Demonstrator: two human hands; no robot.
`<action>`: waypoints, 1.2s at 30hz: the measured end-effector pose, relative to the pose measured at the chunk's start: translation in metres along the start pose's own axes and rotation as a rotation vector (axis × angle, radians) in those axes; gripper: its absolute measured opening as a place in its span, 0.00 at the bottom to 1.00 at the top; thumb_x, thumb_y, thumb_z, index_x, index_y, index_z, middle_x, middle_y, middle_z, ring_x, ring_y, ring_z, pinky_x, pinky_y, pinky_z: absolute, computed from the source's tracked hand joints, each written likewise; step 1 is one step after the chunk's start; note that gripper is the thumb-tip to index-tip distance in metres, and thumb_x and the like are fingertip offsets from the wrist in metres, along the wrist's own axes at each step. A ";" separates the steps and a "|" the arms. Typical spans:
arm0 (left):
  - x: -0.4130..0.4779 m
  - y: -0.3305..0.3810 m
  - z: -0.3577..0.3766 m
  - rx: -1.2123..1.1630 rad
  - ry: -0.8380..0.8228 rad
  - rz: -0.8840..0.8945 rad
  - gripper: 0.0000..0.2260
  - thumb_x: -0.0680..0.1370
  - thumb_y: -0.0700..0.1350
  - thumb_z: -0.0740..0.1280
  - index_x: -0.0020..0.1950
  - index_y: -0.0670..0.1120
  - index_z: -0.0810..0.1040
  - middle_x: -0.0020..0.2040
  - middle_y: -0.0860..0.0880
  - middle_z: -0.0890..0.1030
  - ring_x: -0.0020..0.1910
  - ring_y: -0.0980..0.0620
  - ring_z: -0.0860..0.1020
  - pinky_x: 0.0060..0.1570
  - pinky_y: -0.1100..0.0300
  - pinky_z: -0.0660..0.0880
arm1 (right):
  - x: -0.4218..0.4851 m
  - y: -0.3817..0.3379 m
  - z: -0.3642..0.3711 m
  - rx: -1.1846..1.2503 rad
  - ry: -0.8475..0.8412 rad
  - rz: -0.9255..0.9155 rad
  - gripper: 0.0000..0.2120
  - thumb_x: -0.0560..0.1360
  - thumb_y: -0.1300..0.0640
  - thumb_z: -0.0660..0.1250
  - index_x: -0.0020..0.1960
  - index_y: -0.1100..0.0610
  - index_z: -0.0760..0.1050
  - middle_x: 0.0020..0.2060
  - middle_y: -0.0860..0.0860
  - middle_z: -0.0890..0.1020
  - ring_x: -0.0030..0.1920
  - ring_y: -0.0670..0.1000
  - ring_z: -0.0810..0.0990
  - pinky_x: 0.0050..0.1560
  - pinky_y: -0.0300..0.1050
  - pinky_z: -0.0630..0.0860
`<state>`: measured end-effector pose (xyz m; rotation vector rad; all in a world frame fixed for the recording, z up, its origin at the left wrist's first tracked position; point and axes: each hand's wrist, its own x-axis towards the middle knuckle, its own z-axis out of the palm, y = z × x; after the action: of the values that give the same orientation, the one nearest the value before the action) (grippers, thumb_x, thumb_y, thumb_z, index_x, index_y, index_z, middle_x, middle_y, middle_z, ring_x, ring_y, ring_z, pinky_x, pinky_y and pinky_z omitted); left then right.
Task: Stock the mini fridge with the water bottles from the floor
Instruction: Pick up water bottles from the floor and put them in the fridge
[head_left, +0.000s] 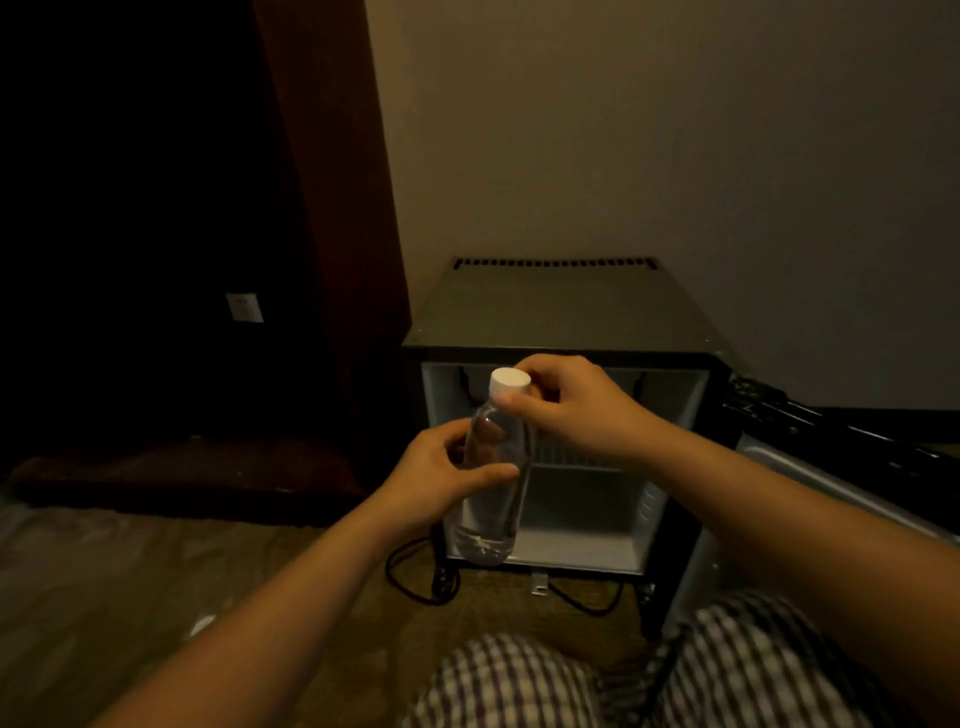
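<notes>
A clear plastic water bottle (493, 499) with a white cap is held upright in front of the open mini fridge (561, 312). My left hand (436, 478) wraps around the bottle's middle. My right hand (571, 405) grips the neck just below the cap. The fridge's white interior shows a wire shelf (576, 457) and bare lower floor. Its door (810, 478) is swung open to the right.
A black power cord (415, 577) loops on the carpet in front of the fridge's left foot. Dark wooden furniture stands at the left with a wall socket (244, 307). My knees in checked fabric (623, 675) fill the bottom. A dark rack (831, 431) lies right of the fridge.
</notes>
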<state>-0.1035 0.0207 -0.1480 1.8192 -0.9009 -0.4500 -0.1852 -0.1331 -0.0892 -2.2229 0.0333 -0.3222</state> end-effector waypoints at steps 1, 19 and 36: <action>0.009 -0.005 0.004 -0.012 -0.014 -0.007 0.13 0.71 0.43 0.71 0.51 0.56 0.75 0.48 0.57 0.80 0.47 0.66 0.78 0.41 0.76 0.75 | 0.001 0.010 -0.004 -0.010 -0.022 0.020 0.11 0.74 0.52 0.67 0.53 0.56 0.76 0.36 0.47 0.75 0.36 0.44 0.74 0.38 0.36 0.70; 0.104 -0.150 0.059 -0.130 -0.118 -0.211 0.18 0.70 0.42 0.72 0.58 0.51 0.75 0.49 0.58 0.80 0.51 0.61 0.79 0.45 0.71 0.75 | 0.021 0.209 0.088 0.234 -0.160 0.365 0.26 0.71 0.60 0.71 0.61 0.42 0.65 0.53 0.44 0.78 0.52 0.44 0.79 0.50 0.36 0.78; 0.123 -0.286 0.094 -0.235 0.054 -0.413 0.23 0.72 0.47 0.69 0.66 0.48 0.71 0.62 0.48 0.77 0.62 0.50 0.75 0.63 0.54 0.72 | 0.057 0.309 0.181 0.124 -0.118 0.519 0.21 0.75 0.57 0.66 0.66 0.49 0.65 0.59 0.50 0.78 0.58 0.49 0.77 0.62 0.50 0.74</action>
<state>0.0217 -0.0711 -0.4337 1.7864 -0.4107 -0.7293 -0.0595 -0.1943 -0.4235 -2.0187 0.5024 0.0907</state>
